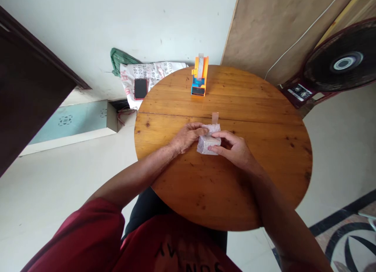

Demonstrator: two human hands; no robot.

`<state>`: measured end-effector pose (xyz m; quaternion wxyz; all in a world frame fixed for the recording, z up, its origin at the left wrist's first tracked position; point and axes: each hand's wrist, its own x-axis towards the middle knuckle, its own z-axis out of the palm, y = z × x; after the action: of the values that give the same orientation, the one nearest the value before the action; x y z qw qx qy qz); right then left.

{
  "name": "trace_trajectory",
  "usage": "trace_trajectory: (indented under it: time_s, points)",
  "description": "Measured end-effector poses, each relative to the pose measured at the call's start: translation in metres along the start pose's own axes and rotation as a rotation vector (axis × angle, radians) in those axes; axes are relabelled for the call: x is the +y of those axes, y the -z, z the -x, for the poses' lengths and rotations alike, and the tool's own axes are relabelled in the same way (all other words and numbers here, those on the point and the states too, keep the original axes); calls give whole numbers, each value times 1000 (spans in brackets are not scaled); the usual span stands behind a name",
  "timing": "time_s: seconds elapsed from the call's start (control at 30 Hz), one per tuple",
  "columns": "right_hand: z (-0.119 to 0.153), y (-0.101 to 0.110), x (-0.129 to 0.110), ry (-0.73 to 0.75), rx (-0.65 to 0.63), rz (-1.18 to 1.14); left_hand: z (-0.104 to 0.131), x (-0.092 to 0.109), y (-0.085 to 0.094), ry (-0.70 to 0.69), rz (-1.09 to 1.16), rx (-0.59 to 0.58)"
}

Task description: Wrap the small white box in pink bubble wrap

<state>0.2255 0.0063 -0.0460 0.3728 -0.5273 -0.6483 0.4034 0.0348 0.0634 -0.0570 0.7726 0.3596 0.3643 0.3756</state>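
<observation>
A small block-shaped package in bubble wrap [210,146] lies on the round wooden table between my hands. My left hand [190,136] grips its upper left side, with thumb and fingertips on the wrap. From the right, my right hand [233,147] closes on the package with thumb and forefinger. A short strip of tape [215,117] sticks out beyond its far edge. What the wrap encloses cannot be made out.
An orange and blue tape dispenser [200,76] with a roll stands at the table's [264,107] far side. Beyond the left edge a dark phone [140,89] rests on a printed white sack [129,78]. A large fan [343,62] stands at the right.
</observation>
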Motion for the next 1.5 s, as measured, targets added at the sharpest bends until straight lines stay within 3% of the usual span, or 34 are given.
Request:
trace_trajectory:
  time_s: [0.2, 0.5, 0.7, 0.87, 1.07, 1.5]
  points:
    - [-2, 0, -3, 32, 24, 3, 5, 0, -7, -85, -57, 23]
    - [-2, -4, -8, -119, 22, -122, 2, -3, -6, -182, -93, 5]
    - [-2, -6, -3, -85, 94, -188, 3, 0, -3, -158, -128, -17]
    - [-3, -6, -1, -161, 78, -205, 8, 8, 0, -96, -203, -163]
    - [-4, -1, -4, -138, 53, -174, 10, 12, 3, -77, -209, -287]
    - [-5, 4, -3, -109, 50, -32, 9, 9, 6, -60, -254, -266]
